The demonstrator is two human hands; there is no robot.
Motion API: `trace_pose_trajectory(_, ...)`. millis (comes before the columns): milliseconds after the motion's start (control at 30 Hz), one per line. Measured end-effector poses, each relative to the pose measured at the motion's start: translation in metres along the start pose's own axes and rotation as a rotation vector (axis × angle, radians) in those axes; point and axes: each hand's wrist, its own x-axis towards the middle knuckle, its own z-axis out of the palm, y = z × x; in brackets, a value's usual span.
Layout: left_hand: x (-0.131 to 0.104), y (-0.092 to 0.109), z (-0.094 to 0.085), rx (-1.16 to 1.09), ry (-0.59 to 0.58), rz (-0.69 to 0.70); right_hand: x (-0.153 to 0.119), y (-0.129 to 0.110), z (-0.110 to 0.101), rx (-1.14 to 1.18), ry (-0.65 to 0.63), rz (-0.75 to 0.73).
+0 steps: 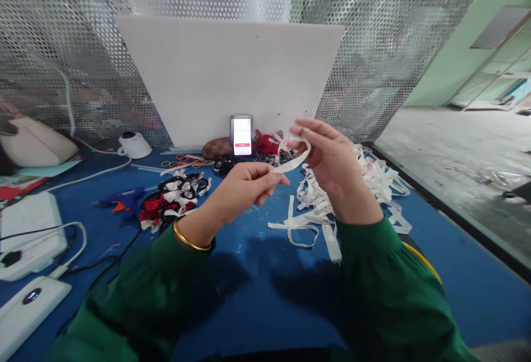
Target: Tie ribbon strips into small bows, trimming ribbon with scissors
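Note:
My left hand (253, 185) is closed, pinching one end of a narrow white ribbon (292, 164) between thumb and fingers. The strip rises to the right and curls into a loop at my right hand (327, 154). There the thumb and fingers are bent around the looped part, a little blurred by motion. Both hands are above the blue tabletop (249, 290). Below and behind my right hand lies a pile of white ribbon pieces (373, 176), some printed. A few loose strips (296, 222) rest on the table between my arms.
Left of my left hand lie red, white and black bows (174, 196) and a blue glue gun (126, 201). A lit phone (241, 136) stands against a white board (236, 68). A power bank (31, 312), cables and a white power strip (31, 229) occupy the left side.

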Motion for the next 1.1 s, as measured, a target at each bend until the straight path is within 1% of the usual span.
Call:
trace_pose_trajectory(67, -0.002, 0.007, -0.005, 0.212, 0.094, 0.073, -0.004, -0.006, -0.001, -0.386, -0.026, -0.004)
trace_pose_trajectory(100, -0.003, 0.010, -0.008, 0.287, 0.121, 0.101, -0.006, -0.010, -0.001, -0.567, 0.005, -0.031)
trace_pose_trajectory(133, -0.004, 0.013, -0.010, 0.343, 0.138, 0.119, -0.008, -0.015, -0.002, -0.682, 0.050, -0.076)
trace_pose_trajectory(167, -0.004, 0.015, -0.013, 0.384, 0.140, 0.129, -0.010, -0.019, -0.002, -0.706, 0.069, -0.135)
trace_pose_trajectory(200, -0.004, 0.017, -0.015, 0.411, 0.134, 0.135, -0.012, -0.023, -0.002, -0.660, 0.046, -0.195)
trace_pose_trajectory(233, -0.004, 0.018, -0.017, 0.427, 0.120, 0.136, -0.014, -0.027, -0.002, -0.568, -0.034, -0.246)
trace_pose_trajectory(300, -0.004, 0.019, -0.019, 0.429, 0.079, 0.132, -0.016, -0.031, 0.001, -0.351, -0.290, -0.299)
trace_pose_trajectory(367, -0.004, 0.018, -0.021, 0.388, 0.028, 0.127, -0.017, -0.032, 0.004, -0.193, -0.530, -0.289)
trace_pose_trajectory(400, -0.004, 0.018, -0.022, 0.347, 0.006, 0.118, -0.018, -0.031, 0.006, -0.137, -0.614, -0.273)
trace_pose_trajectory(467, -0.004, 0.016, -0.022, 0.252, -0.017, 0.089, -0.018, -0.026, 0.009, -0.071, -0.700, -0.223)
trace_pose_trajectory(533, -0.003, 0.015, -0.022, 0.175, 0.000, 0.059, -0.019, -0.022, 0.011, -0.047, -0.699, -0.159)
trace_pose_trajectory(600, -0.002, 0.014, -0.022, 0.126, 0.025, 0.042, -0.019, -0.018, 0.011, -0.028, -0.661, -0.098)
trace_pose_trajectory(667, 0.000, 0.013, -0.021, 0.062, 0.053, 0.027, -0.018, -0.017, 0.010, -0.007, -0.618, -0.071)
trace_pose_trajectory(733, 0.002, 0.013, -0.020, -0.013, 0.073, 0.008, -0.017, -0.017, 0.009, -0.042, -0.556, -0.077)
trace_pose_trajectory(833, 0.004, 0.012, -0.018, -0.069, 0.072, -0.009, -0.015, -0.019, 0.009, -0.138, -0.445, -0.132)
trace_pose_trajectory(900, 0.004, 0.011, -0.018, -0.045, 0.069, -0.006, -0.015, -0.020, 0.010, -0.184, -0.367, -0.179)
trace_pose_trajectory(1000, 0.005, 0.007, -0.017, 0.086, 0.130, 0.067, -0.015, -0.023, 0.009, -0.257, -0.265, -0.178)
trace_pose_trajectory(1067, 0.004, 0.007, -0.017, 0.214, 0.164, 0.116, -0.015, -0.024, 0.007, -0.273, -0.249, -0.138)
trace_pose_trajectory(1100, 0.004, 0.007, -0.017, 0.258, 0.160, 0.120, -0.015, -0.023, 0.006, -0.264, -0.257, -0.114)
